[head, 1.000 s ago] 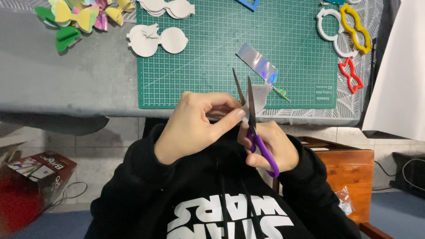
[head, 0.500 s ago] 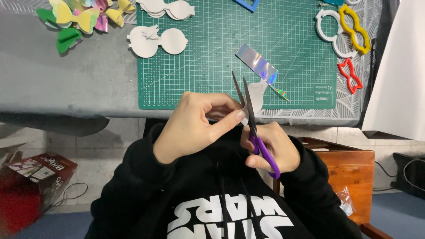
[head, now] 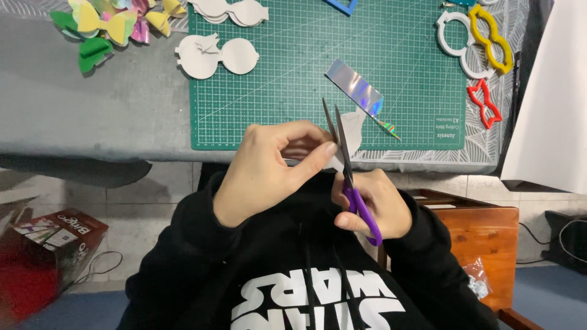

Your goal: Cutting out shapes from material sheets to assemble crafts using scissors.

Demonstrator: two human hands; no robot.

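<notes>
My left hand (head: 269, 165) pinches a small white cut-out piece (head: 352, 131) between thumb and fingers, just below the table's front edge. My right hand (head: 373, 205) grips purple-handled scissors (head: 345, 165); their blades point up, slightly parted, cutting along the white piece. A shiny holographic strip (head: 354, 87) lies on the green cutting mat (head: 293, 79) just above the blades.
White bow-shaped cut-outs (head: 214, 58) lie at the mat's left edge, coloured bows (head: 104, 27) at the far left. White, yellow and red templates (head: 483, 43) sit at the right. An orange wooden stool (head: 477, 238) and a red box (head: 43, 250) stand on the floor.
The scissor blades have closed a little along the white piece. Both hands stay in nearly the same place.
</notes>
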